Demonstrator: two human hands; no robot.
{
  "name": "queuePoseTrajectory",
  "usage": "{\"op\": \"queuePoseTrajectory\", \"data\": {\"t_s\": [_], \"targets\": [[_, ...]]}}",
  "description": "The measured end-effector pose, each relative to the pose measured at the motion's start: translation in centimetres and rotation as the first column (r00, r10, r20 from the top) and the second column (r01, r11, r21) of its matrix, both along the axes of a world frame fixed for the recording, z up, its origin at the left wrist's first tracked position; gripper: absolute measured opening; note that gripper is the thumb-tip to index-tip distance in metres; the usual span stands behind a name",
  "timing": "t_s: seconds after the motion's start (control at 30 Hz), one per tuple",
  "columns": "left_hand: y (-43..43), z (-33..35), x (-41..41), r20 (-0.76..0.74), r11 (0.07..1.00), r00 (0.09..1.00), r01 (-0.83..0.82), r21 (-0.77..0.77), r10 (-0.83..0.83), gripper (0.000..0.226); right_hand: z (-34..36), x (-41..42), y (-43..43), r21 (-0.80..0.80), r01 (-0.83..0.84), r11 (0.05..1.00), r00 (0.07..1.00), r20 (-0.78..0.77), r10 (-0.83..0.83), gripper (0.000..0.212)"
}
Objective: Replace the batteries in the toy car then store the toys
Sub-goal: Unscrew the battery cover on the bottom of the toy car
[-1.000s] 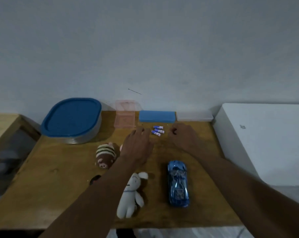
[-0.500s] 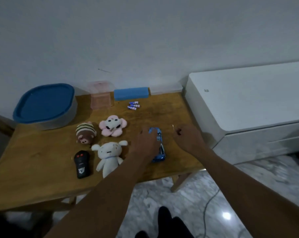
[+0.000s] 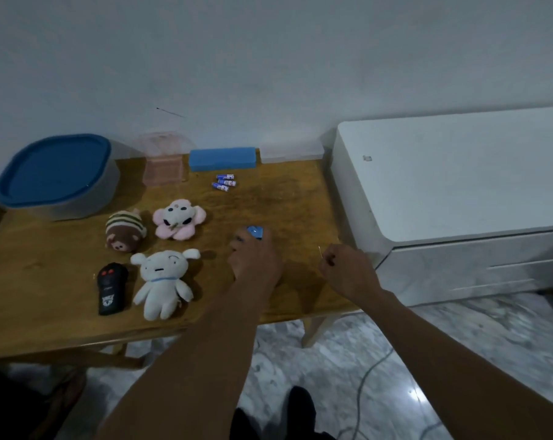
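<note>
Left hand (image 3: 256,262) clamps down over the blue car (image 3: 255,231), fingers curled round it, only one end peeking out past the knuckles, car low on the table (image 3: 294,201). Right hand (image 3: 348,271), just right of the grip, pinches a thin pin (image 3: 320,250) at its fingertips. Batteries (image 3: 225,182) lie well beyond the grip, near the wall. Left of it sit a white plush (image 3: 162,281), pink plush (image 3: 179,219), brown plush (image 3: 126,230), and farther left a black remote (image 3: 110,287).

The left hand (image 3: 256,260) hides most of the toy car (image 3: 255,231)
</note>
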State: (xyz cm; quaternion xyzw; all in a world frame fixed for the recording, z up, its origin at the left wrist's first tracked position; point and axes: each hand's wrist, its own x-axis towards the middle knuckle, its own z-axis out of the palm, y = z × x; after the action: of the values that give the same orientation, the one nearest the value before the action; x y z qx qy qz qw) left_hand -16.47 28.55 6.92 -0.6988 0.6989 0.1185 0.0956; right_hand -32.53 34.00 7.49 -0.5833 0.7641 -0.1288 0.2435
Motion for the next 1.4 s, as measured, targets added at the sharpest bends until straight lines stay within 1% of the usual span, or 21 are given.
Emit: {"op": "queuePoseTrajectory", "data": {"t_s": [0.13, 0.3, 0.43, 0.53, 0.67, 0.73, 0.8, 0.87, 0.9, 0.93, 1.0, 1.07, 1.1, 1.2, 1.3, 1.33, 1.4], "targets": [[-1.2, -0.9, 0.1, 0.076, 0.998, 0.996, -0.040, 0.055, 0.036, 0.074, -0.6, -0.7, 0.1, 0.012, -0.037, 0.999, 0.999, 0.021, 0.037, 0.019], [-2.2, -1.1, 0.2, 0.054, 0.995, 0.996, -0.072, 0.072, 0.068, 0.074, -0.4, -0.3, -0.7, 0.018, -0.050, 0.999, 0.998, 0.023, 0.050, 0.018], [-2.2, -0.5, 0.6, 0.043, 0.991, 0.995, -0.089, 0.105, 0.085, 0.089, 0.3, 0.4, -2.0, 0.025, -0.096, 0.995, 0.995, 0.025, 0.095, 0.015], [-2.2, -0.2, 1.4, -0.022, 0.988, 0.995, -0.097, 0.117, 0.101, 0.094, 0.8, 0.8, -2.8, 0.009, -0.101, 0.995, 0.994, 0.041, 0.101, 0.015], [-2.3, 0.0, 2.8, -0.113, 0.991, 0.989, -0.087, 0.106, 0.099, 0.090, 1.3, 1.3, -3.4, -0.006, -0.109, 0.994, 0.991, 0.071, 0.109, 0.015], [-2.3, -0.1, 3.7, -0.203, 0.993, 0.973, -0.092, 0.080, 0.107, 0.086, 1.3, 1.5, -3.6, -0.022, -0.115, 0.993, 0.992, 0.058, 0.116, 0.016], [-2.2, -0.4, 4.7, -0.348, 0.990, 0.927, -0.125, 0.066, 0.140, 0.085, 1.3, 1.7, -3.7, -0.031, -0.111, 0.993, 0.993, 0.047, 0.112, 0.017], [-2.1, -0.7, 5.7, -0.531, 0.985, 0.831, -0.167, 0.047, 0.166, 0.083, 1.4, 2.0, -3.8, -0.027, -0.109, 0.994, 0.993, 0.039, 0.110, 0.017], [-2.1, -0.7, 6.1, -0.629, 0.980, 0.756, -0.196, 0.044, 0.180, 0.080, 1.5, 2.1, -3.9, -0.022, -0.110, 0.994, 0.993, 0.037, 0.111, 0.017], [-2.0, -0.6, 6.4, -0.719, 0.971, 0.664, -0.227, 0.068, 0.206, 0.076, 1.8, 2.3, -4.0, -0.022, -0.110, 0.994, 0.993, 0.034, 0.111, 0.018], [-1.8, 0.0, 6.9, -0.851, 0.945, 0.435, -0.266, 0.191, 0.295, 0.069, 2.5, 2.7, -4.4, -0.025, -0.115, 0.993, 0.993, 0.021, 0.116, 0.020], [-1.5, 0.9, 7.2, -0.906, 0.914, 0.210, -0.258, 0.312, 0.368, 0.062, 3.4, 3.2, -5.1, -0.046, -0.125, 0.991, 0.992, -0.002, 0.125, 0.020], [-1.5, 1.3, 7.4, -0.909, 0.898, 0.118, -0.248, 0.363, 0.400, 0.061, 4.1, 3.4, -5.6, -0.063, -0.125, 0.990, 0.992, -0.010, 0.125, 0.020], [-1.7, 2.2, 8.2, -0.873, 0.853, -0.096, -0.185, 0.488, 0.479, 0.063, 6.1, 4.0, -6.7, -0.137, -0.106, 0.985, 0.994, 0.000, 0.107, 0.024], [-2.5, 3.2, 9.2, -0.836, 0.842, -0.244, -0.111, 0.528, 0.492, 0.058, 8.4, 4.4, -7.8, -0.210, -0.060, 0.976, 0.998, -0.011, 0.059, 0.023], [-2.9, 3.7, 9.4, -0.827, 0.843, -0.267, -0.085, 0.531, 0.494, 0.055, 9.0, 4.6, -8.2, -0.231, -0.051, 0.972, 0.999, -0.026, 0.047, 0.021], [-3.5, 4.7, 9.8, -0.824, 0.854, -0.273, -0.018, 0.520, 0.496, 0.050, 10.3, 4.9, -8.9, -0.273, -0.038, 0.961, 0.999, -0.041, 0.027, 0.018]]}}
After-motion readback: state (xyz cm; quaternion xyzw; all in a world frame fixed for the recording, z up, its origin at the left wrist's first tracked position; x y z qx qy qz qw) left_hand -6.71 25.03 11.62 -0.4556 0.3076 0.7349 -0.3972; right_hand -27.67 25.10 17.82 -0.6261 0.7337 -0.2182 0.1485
